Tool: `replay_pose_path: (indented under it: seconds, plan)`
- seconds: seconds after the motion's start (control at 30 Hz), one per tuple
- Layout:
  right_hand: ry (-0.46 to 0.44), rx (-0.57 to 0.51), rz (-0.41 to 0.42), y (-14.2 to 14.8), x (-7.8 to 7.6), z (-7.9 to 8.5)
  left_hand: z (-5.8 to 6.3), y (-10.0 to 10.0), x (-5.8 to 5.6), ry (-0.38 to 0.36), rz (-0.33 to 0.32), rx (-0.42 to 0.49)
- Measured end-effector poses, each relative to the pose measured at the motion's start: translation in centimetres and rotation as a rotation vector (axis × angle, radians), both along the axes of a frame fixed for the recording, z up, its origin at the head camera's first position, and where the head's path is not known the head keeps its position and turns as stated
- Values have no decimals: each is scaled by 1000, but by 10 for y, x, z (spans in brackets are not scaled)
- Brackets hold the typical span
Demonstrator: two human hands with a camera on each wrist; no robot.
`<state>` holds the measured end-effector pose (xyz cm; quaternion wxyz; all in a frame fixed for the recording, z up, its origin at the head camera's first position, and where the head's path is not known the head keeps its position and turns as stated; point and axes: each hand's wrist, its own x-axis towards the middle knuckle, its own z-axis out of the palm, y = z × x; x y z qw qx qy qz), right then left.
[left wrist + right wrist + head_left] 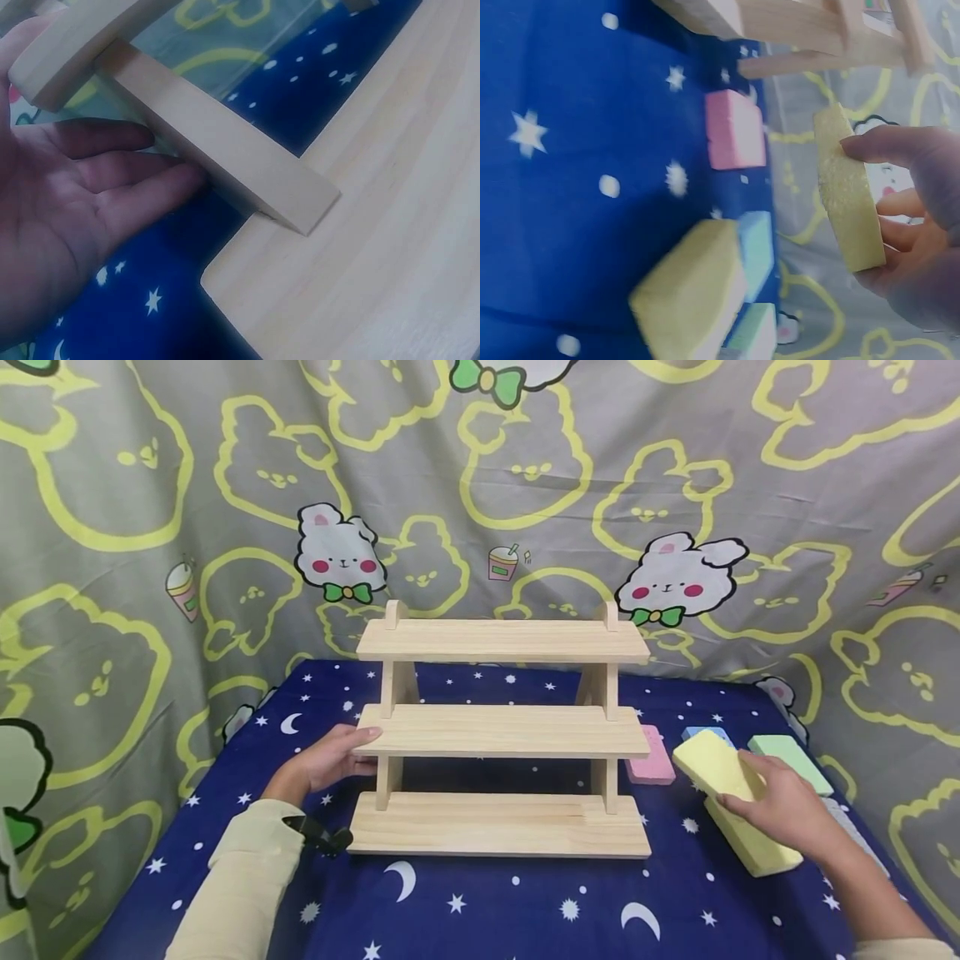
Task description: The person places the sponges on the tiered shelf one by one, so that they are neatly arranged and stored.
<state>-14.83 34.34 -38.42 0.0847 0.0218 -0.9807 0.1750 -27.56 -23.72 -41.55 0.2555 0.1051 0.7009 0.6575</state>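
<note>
A three-tier wooden display shelf (502, 731) stands in the middle of the cloth. My left hand (330, 764) holds the left end of its middle board, thumb on top and fingers below. In the left wrist view, the fingers (176, 187) lie against the shelf's upright (225, 142). To the right of the shelf, my right hand (787, 806) grips a yellow sponge block (716, 764) between thumb and fingers, raised above the table. Below it on the cloth lies a second yellow sponge block (757, 846).
Around the yellow block lie a pink sponge (651, 760), a blue sponge (708, 733), a green sponge (795, 762) and a grey block (855, 831). A dark blue cloth (450, 927) with stars and moons covers the table. Patterned curtain (420, 477) hangs behind and at both sides.
</note>
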Motion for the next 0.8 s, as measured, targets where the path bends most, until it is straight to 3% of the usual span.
replay_pose_path:
  seconds: [0.27, 0.8]
  plan:
    - [33, 41, 42, 9, -6, 24, -2, -2, 0, 3, -18, 26]
    - [-20, 48, 144, -17, -17, 70, 0, -2, 0, 8, -21, 2]
